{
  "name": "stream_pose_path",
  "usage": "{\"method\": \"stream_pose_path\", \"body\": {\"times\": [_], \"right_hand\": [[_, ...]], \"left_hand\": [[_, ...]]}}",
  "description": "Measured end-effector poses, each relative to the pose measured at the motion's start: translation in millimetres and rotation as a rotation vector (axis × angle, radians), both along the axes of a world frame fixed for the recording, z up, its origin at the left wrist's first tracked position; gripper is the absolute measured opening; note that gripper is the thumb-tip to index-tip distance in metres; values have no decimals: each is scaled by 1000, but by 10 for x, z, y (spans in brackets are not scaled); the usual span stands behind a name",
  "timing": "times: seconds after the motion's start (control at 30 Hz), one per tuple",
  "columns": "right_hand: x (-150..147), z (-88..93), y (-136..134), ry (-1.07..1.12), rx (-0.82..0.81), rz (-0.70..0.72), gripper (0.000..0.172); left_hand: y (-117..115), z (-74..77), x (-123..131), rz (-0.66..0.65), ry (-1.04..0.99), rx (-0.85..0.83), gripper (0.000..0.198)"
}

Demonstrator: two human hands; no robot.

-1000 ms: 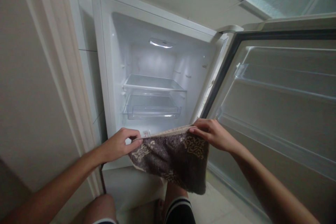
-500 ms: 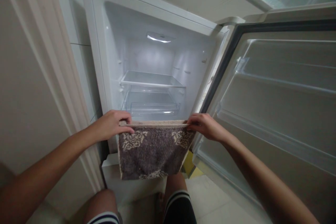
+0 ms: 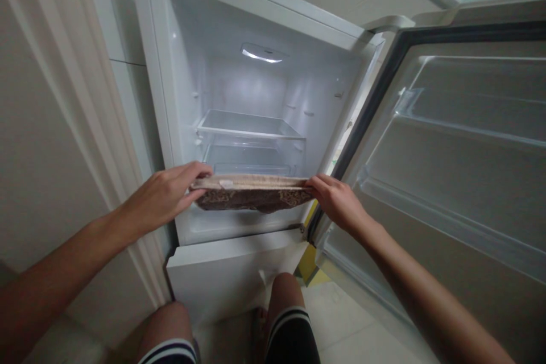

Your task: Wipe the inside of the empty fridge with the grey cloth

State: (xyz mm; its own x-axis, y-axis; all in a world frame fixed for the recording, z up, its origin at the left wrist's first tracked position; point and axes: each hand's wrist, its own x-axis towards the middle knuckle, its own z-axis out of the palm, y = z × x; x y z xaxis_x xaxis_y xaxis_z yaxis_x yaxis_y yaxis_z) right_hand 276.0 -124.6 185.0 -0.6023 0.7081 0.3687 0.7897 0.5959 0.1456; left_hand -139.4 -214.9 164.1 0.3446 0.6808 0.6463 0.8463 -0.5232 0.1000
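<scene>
A folded brown towel with cream floral patches and a pale edge is stretched between my two hands, in front of the open fridge. My left hand pinches its left top corner, thumb below and fingers above. At the opposite corner, my right hand is closed on the edge. A small white tag shows on the towel near my left fingers. Behind the towel, a glass shelf and a clear drawer sit inside the lit fridge; the towel hides part of the drawer.
The fridge door stands open on the right, with clear door bins. Below is a closed white lower door. A cream ridged door frame runs down the left. My bent knees are at the bottom, above the tiled floor.
The towel has swung from hanging down to nearly level, seen edge-on, so the lower fridge door now shows. Both hands have risen slightly, still holding its corners.
</scene>
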Motion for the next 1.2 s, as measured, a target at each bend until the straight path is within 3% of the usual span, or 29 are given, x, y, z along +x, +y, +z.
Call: {"method": "stream_pose_path", "body": {"times": [0.13, 0.23, 0.3, 0.37, 0.47, 0.63, 0.73, 0.87, 1.0, 1.07, 1.2], "right_hand": [[-118, -553, -169, -204, -260, -48, 32], [-308, -889, -213, -369, -297, -20, 33], [-438, -1037, -156, -417, -297, -28, 30], [-565, -1140, -20, -400, -314, -73, 31], [-773, -1263, 291, -301, -362, -175, 33], [-1072, -1514, 778, -190, -370, -310, 39], [-1118, -1671, 912, -154, -401, -350, 45], [-1133, -1853, 858, -82, -340, -354, 48], [-1234, -2125, 604, 24, -293, -104, 35], [-1291, -2253, 504, 56, -322, -27, 40], [-1387, -2296, 478, 115, -378, -119, 45]], "left_hand": [[-105, -785, -4, -91, 34, -390, 28], [-81, -1257, 76, 33, 120, -617, 24], [-15, -1432, 141, 139, 176, -693, 23], [96, -1503, 200, 213, 202, -709, 27], [351, -1495, 277, 323, 218, -699, 42], [848, -1504, 361, 535, 218, -711, 27], [1031, -1612, 362, 592, 193, -750, 38], [1126, -1780, 334, 625, 136, -820, 38], [1161, -1846, 316, 647, 46, -831, 36], [1159, -1846, 302, 646, -21, -832, 34], [1069, -1865, 244, 640, -181, -862, 48]]}}
